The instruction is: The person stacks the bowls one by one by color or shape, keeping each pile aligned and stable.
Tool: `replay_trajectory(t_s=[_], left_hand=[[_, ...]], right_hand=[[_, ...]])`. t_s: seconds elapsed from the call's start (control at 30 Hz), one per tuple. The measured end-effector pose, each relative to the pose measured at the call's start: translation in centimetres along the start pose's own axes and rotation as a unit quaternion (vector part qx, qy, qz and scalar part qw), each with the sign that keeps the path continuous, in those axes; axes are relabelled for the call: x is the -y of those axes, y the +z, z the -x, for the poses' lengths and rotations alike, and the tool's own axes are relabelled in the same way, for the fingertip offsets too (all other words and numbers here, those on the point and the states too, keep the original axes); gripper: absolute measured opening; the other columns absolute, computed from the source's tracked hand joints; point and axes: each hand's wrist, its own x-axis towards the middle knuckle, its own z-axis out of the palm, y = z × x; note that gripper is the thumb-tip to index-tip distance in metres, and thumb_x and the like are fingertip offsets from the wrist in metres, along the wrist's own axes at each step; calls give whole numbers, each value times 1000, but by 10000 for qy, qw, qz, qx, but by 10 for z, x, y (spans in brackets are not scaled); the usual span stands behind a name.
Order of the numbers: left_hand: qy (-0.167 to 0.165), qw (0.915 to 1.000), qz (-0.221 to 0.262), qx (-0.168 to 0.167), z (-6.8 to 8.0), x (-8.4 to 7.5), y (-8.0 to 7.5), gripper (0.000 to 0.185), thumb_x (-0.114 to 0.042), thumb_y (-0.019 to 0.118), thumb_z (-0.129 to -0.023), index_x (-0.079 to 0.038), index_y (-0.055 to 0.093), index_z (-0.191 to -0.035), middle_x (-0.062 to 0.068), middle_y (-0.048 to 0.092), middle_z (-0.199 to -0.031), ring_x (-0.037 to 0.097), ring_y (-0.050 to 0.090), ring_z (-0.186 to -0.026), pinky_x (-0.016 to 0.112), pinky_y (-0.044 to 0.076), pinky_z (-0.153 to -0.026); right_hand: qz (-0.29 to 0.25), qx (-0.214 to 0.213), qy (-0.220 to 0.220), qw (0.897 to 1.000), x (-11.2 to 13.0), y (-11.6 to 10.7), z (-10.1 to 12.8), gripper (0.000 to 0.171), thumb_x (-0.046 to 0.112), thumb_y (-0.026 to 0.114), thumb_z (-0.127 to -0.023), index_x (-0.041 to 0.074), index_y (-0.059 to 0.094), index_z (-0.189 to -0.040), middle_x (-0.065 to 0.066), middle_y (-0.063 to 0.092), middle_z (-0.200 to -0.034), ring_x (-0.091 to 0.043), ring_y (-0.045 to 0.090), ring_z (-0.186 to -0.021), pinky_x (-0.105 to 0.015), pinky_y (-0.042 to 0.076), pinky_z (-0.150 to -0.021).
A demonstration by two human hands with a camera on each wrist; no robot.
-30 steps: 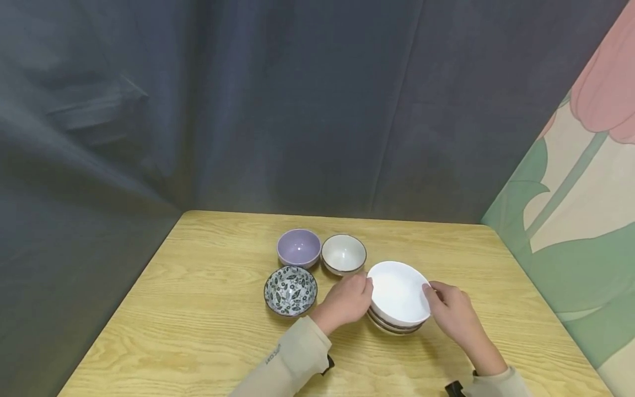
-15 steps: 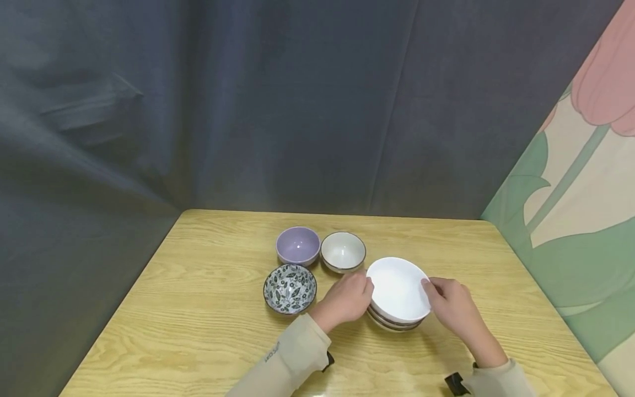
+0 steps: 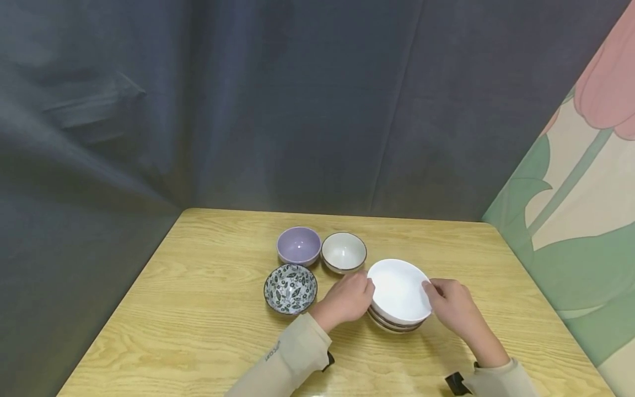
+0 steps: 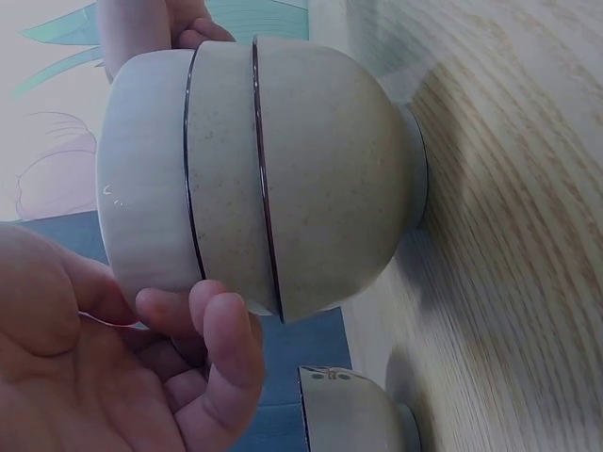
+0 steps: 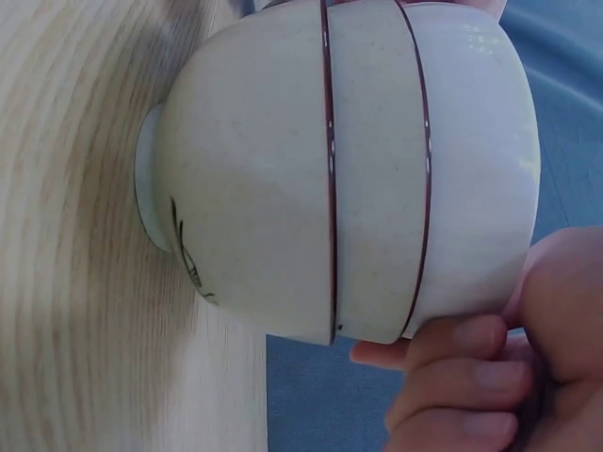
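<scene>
A plain white bowl sits nested on top of two cream bowls with dark brown rims, the lower cream bowl standing on its foot on the table. My left hand grips the white bowl's rim from the left, thumb at the edge and fingers below. On the opposite side my right hand pinches the same rim, thumb over it. In the right wrist view a small dark motif shows on the lowest bowl. The upper cream bowl shows only as a band between the other two.
Left of the stack stand a purple bowl, a cream bowl with a brown rim and a leaf-patterned bowl, close together on the wooden table. A dark curtain hangs behind; a flower-painted wall is at the right.
Both hands keep their hold on the white bowl and the stack stays in place. Only a slight shift of the head view shows.
</scene>
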Motion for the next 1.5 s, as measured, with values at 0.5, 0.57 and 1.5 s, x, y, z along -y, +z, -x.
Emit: replay_trajectory(t_s=[0.5, 0.57, 1.5], left_hand=[[34, 9999, 122, 36, -2, 3, 1, 36, -18, 34, -104, 2, 63, -110, 8, 60, -93, 16, 57, -80, 36, 53, -85], [27, 9999, 133, 29, -2, 4, 2, 36, -18, 34, -104, 2, 63, -110, 7, 60, -93, 16, 57, -80, 36, 53, -85], [-111, 9990, 331, 292, 3, 11, -7, 52, -35, 29, -109, 0, 53, -139, 13, 60, -136, 24, 56, -126, 39, 43, -108]], right_hand=[[-76, -18, 112, 9999, 1, 1, 3, 43, 21, 42, -107, -13, 66, -117, -20, 72, -99, -21, 63, -81, -33, 50, -64], [-85, -46, 126, 9999, 1, 2, 3, 44, 22, 42, -107, -14, 64, -119, -23, 72, -102, -24, 66, -86, -36, 53, -67], [-112, -613, 228, 9978, -4, 8, 5, 48, 34, 50, -104, -8, 67, -120, -17, 72, -86, -23, 65, -75, -33, 50, -60]])
